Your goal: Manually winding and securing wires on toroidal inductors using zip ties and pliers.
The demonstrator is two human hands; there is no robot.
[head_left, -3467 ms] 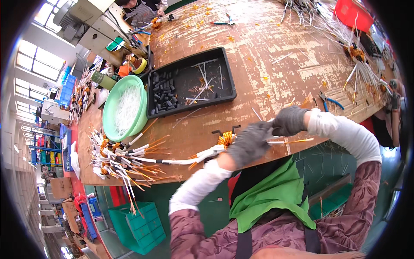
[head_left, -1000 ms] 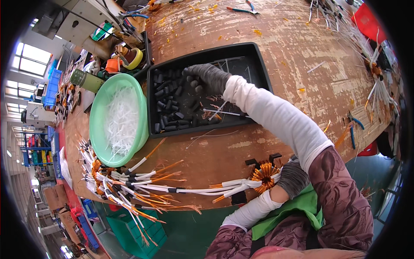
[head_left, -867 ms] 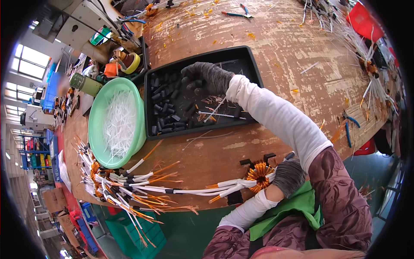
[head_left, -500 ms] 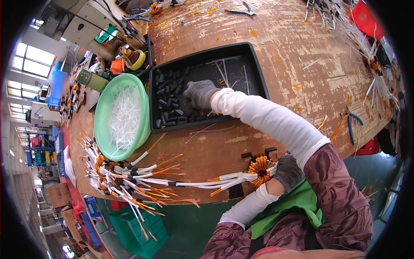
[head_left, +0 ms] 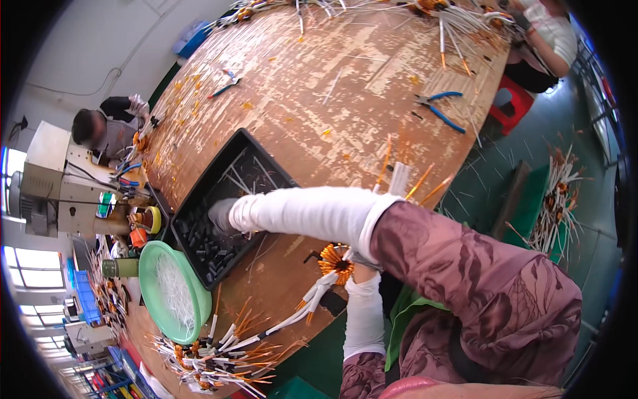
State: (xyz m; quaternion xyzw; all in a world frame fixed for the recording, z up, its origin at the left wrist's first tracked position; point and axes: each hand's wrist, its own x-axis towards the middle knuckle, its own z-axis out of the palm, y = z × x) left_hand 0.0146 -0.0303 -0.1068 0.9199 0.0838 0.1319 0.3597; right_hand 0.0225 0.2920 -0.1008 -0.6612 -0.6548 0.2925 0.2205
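My right hand (head_left: pixel 223 217), in a grey glove, reaches down into a black tray (head_left: pixel 271 166) among many short black tubes (head_left: pixel 199 243). Its fingers are blurred and point into the pile, so whether they hold a tube does not show. At the table's near edge, my left hand (head_left: pixel 363 271) is closed at the wires beside a ring coil (head_left: pixel 335 264) wound with copper-coloured wire. The right sleeve covers most of that hand. White-sleeved leads (head_left: pixel 292 319) run from the coil toward the lower left.
A green basin (head_left: pixel 203 299) of thin white tubes stands left of the tray. Finished-looking coils with splayed leads (head_left: pixel 219 362) lie nearer me. Pliers (head_left: pixel 442 110) and other pliers (head_left: pixel 226 86) rest on the table. Co-workers sit at the far left (head_left: pixel 109 130) and far right (head_left: pixel 541 40).
The view has swung round, so the tray and coil appear farther left and co-workers come into sight. My right hand stays in the tray at the black tubes; my left stays by the coil.
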